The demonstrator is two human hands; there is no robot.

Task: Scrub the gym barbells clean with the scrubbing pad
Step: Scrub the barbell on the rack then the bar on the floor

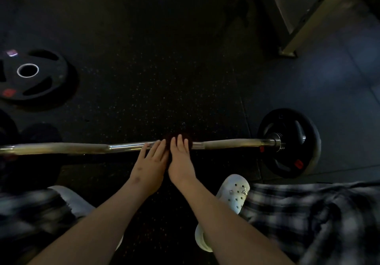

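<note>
A steel barbell (pixel 127 147) lies across the dark floor from left to right, with a black weight plate (pixel 287 141) on its right end. A dark scrubbing pad (pixel 190 139) sits on the bar near its middle. My right hand (pixel 181 157) lies over the pad with straight fingers pressing it onto the bar. My left hand (pixel 151 160) is just beside it, fingers straight, fingertips touching the bar and the pad's left edge. Most of the pad is hidden under my fingers.
A loose black weight plate (pixel 30 75) lies flat on the floor at the left, with darker plates (pixel 41 133) below it. A metal rack frame (pixel 298 28) stands at the top right. My white clog (pixel 232 194) and plaid clothing are near the bottom.
</note>
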